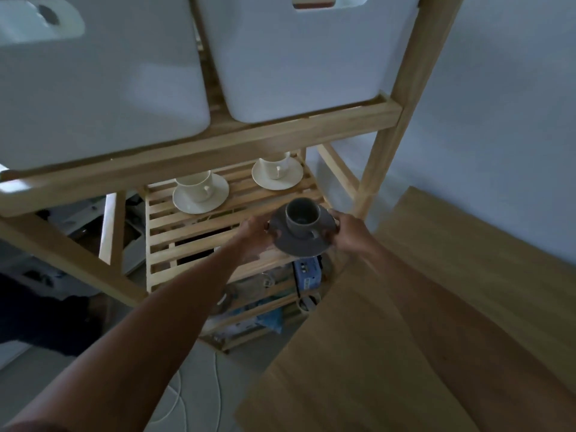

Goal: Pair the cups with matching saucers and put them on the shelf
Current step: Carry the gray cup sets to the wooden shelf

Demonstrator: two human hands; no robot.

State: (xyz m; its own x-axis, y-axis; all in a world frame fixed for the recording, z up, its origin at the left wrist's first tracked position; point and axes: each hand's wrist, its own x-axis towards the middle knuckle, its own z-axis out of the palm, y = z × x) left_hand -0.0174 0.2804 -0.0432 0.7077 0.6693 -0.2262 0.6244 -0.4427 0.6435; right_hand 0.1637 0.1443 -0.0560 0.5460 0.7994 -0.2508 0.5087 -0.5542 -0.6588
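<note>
A grey cup [301,217] stands upright on a grey saucer [304,246]. My left hand [256,235] grips the saucer's left rim and my right hand [346,231] grips its right rim. The pair hovers at the front right of the slatted wooden shelf [174,235]; whether the saucer touches the slats I cannot tell. Further back on the same shelf stand two cream cups on cream saucers: one in the middle [199,194], one at the back right [277,172].
Two large white bins [93,88] [305,63] sit on the level above, close over the cups. The frame's right post [402,113] rises beside my right hand. A wooden tabletop [405,338] lies at lower right. Clutter and a blue box [307,271] fill the lower levels.
</note>
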